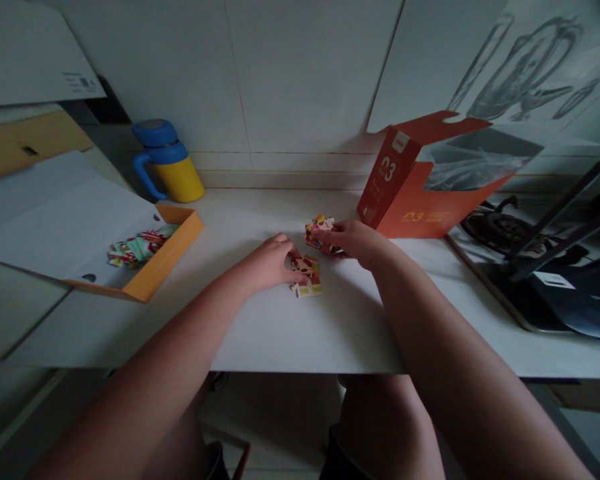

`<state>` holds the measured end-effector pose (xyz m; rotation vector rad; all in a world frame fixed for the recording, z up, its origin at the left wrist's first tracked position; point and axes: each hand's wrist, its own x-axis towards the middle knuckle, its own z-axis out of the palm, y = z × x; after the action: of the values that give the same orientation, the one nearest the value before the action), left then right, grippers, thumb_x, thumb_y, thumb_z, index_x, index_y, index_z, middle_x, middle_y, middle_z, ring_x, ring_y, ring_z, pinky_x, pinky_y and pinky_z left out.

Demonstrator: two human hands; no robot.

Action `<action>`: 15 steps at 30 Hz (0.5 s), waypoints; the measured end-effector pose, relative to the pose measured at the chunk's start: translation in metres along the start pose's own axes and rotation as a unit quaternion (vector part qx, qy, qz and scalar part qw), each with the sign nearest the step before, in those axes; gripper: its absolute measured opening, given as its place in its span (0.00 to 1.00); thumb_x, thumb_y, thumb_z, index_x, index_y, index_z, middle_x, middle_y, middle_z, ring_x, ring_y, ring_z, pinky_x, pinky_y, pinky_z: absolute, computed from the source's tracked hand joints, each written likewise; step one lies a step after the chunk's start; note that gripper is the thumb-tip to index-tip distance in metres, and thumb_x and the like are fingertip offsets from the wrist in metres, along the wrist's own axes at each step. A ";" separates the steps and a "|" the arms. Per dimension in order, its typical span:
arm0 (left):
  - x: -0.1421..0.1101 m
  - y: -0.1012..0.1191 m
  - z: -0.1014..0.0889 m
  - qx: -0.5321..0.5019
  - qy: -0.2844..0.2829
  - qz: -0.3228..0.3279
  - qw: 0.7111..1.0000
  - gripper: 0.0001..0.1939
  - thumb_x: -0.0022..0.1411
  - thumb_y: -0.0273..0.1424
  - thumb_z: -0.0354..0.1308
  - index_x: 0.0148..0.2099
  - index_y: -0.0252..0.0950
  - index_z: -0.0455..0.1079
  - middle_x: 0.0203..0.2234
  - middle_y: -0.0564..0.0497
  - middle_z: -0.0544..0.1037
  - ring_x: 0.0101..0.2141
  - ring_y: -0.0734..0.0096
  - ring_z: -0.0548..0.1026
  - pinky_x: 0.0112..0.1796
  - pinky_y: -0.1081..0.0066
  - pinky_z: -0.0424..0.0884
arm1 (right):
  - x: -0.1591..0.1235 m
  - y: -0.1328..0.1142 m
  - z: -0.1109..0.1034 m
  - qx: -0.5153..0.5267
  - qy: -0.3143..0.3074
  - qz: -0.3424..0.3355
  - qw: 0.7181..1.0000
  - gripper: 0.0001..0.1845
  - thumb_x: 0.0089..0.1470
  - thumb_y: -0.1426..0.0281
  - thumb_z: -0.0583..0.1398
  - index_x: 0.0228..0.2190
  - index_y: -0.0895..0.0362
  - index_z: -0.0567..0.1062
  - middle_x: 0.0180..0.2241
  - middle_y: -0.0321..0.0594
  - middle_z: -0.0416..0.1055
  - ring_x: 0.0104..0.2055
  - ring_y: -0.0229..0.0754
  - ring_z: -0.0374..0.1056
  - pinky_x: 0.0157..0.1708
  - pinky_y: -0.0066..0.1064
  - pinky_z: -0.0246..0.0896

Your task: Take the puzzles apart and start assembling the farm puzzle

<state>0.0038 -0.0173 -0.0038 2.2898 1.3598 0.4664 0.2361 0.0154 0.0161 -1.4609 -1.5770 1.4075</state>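
Worktop (275,333): your left hand (275,262) touches the joined puzzle pieces (312,289), left and front of the red box (420,207); whether its grip pinches them, cannot tell. Your right hand (353,241), nearer that box, has its grip closed round a cluster of loose pieces (325,239).

Printed drawing (535,67), upper right: blurred. Small lettering on orange-red box (430,213), right of centre: illegible. Black router-like item (590,293), right edge: cut off. Both forearms: cropped at bottom.
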 end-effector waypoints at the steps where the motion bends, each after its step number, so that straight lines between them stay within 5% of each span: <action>1: 0.001 0.002 0.001 -0.002 -0.003 -0.008 1.000 0.24 0.48 0.44 0.76 0.43 0.38 0.77 0.45 0.46 0.73 0.46 0.55 0.75 0.49 0.62 0.71 | 0.001 0.001 0.000 -0.003 -0.003 -0.004 1.000 0.31 0.43 0.39 0.72 0.30 0.55 0.81 0.29 0.44 0.76 0.27 0.40 0.66 0.25 0.31 0.64; 6: 0.001 0.005 0.004 -0.024 0.011 -0.036 0.999 0.24 0.44 0.43 0.77 0.39 0.39 0.72 0.40 0.48 0.76 0.40 0.58 0.75 0.40 0.64 0.70 | 0.003 0.002 0.001 0.007 -0.010 -0.003 1.000 0.31 0.40 0.41 0.74 0.30 0.55 0.81 0.29 0.45 0.77 0.28 0.41 0.68 0.24 0.30 0.64; 10: 0.003 -0.002 0.010 -0.122 -0.012 -0.039 0.992 0.16 0.53 0.38 0.71 0.36 0.40 0.68 0.32 0.53 0.77 0.32 0.65 0.74 0.33 0.68 0.66 | 0.003 0.001 0.000 0.006 -0.001 -0.002 1.000 0.31 0.42 0.41 0.73 0.33 0.55 0.81 0.32 0.45 0.78 0.30 0.42 0.69 0.26 0.30 0.65; 15: 0.009 -0.010 0.011 -0.353 0.010 -0.102 0.930 0.12 0.56 0.28 0.68 0.37 0.38 0.67 0.32 0.51 0.81 0.33 0.68 0.78 0.37 0.68 0.71 | 0.001 0.000 0.000 0.020 -0.005 -0.063 0.998 0.33 0.47 0.40 0.71 0.37 0.57 0.81 0.35 0.44 0.78 0.32 0.40 0.69 0.28 0.28 0.64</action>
<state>0.0058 -0.0071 -0.0176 1.5450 1.1674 0.7610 0.2360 0.0163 0.0154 -1.3095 -1.6079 1.3670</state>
